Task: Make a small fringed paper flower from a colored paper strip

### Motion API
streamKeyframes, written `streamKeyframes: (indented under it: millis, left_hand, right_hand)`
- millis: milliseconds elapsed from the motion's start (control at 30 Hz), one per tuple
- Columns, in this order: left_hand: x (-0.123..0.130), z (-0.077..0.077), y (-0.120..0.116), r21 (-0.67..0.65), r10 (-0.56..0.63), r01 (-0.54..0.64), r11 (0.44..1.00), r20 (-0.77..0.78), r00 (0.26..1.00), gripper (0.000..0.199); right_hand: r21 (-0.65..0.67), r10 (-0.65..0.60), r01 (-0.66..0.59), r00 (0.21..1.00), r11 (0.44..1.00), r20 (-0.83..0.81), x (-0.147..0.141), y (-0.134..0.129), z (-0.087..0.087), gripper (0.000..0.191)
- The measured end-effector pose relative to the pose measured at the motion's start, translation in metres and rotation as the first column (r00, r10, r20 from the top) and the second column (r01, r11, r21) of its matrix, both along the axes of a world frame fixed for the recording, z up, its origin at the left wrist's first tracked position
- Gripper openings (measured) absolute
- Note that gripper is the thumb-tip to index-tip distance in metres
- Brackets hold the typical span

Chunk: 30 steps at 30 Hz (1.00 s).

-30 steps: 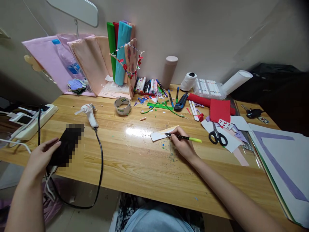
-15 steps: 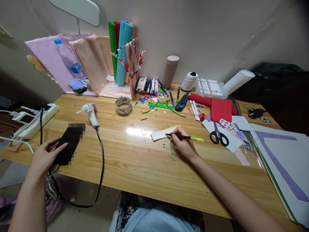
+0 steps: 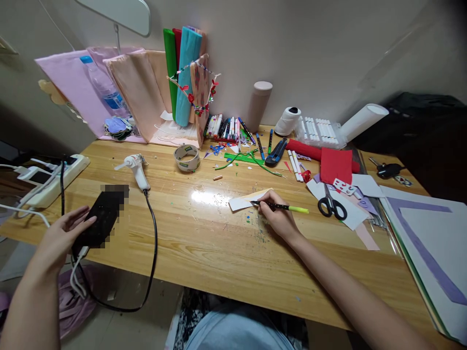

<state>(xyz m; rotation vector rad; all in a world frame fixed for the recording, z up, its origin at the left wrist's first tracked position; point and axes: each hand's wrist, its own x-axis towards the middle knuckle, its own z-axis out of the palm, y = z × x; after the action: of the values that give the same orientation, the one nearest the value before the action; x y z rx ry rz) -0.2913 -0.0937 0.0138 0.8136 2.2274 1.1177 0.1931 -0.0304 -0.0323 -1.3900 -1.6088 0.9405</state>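
My left hand (image 3: 58, 238) grips a black phone (image 3: 102, 216) at its left side, thumb across the front. Part of the phone is blurred into blocks, and a white cable (image 3: 76, 270) runs from its lower end. At the middle of the desk, my right hand (image 3: 279, 216) is closed around a marker pen (image 3: 286, 207) with a black barrel and a yellow-green end. The pen's tip meets a small white paper strip (image 3: 241, 203) lying flat. Between the two hands stands a white glue gun (image 3: 137, 172) with a black cord.
A roll of tape (image 3: 187, 158) lies behind the strip. To the right are black-handled scissors (image 3: 332, 208), red paper (image 3: 336, 166) and large white sheets (image 3: 434, 238). A utility knife (image 3: 276, 153), markers and green scraps lie farther back. A power strip (image 3: 58, 181) sits at left.
My left hand has shifted slightly left, and the phone a little with it. The right hand keeps the pen on the strip, almost unmoved. The view has tilted slightly.
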Motion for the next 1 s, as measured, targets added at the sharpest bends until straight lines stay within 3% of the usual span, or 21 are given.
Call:
streamKeyframes:
  millis: [167, 400, 567, 767, 1000]
  left_hand:
    - [-0.008, -0.003, -0.010, 0.042, -0.098, 0.096, 0.994, 0.041, 0.994, 0.070]
    - [-0.012, -0.011, -0.007, 0.057, -0.089, 0.091, 0.994, -0.035, 0.995, 0.066]
    - [-0.006, -0.015, -0.005, 0.033, -0.097, 0.102, 0.994, -0.124, 0.987, 0.077]
    - [-0.018, -0.016, -0.006, 0.087, -0.031, 0.030, 0.996, 0.010, 0.999, 0.049]
    - [-0.025, -0.021, -0.003, 0.115, -0.014, 0.010, 0.993, 0.035, 0.999, 0.046]
  right_hand:
    - [-0.005, -0.004, 0.004, 1.000, 1.000, -0.006, -0.001, 0.000, 0.000, 0.007]
    - [-0.009, -0.011, 0.011, 1.000, 1.000, 0.001, -0.001, -0.001, 0.001, 0.007]
    - [-0.004, -0.012, 0.012, 1.000, 1.000, 0.009, 0.000, 0.000, 0.000, 0.007]
    - [-0.012, -0.012, 0.012, 1.000, 1.000, -0.009, -0.001, -0.001, 0.001, 0.007]
    - [-0.009, -0.017, 0.017, 1.000, 1.000, -0.010, -0.002, -0.001, 0.002, 0.007]
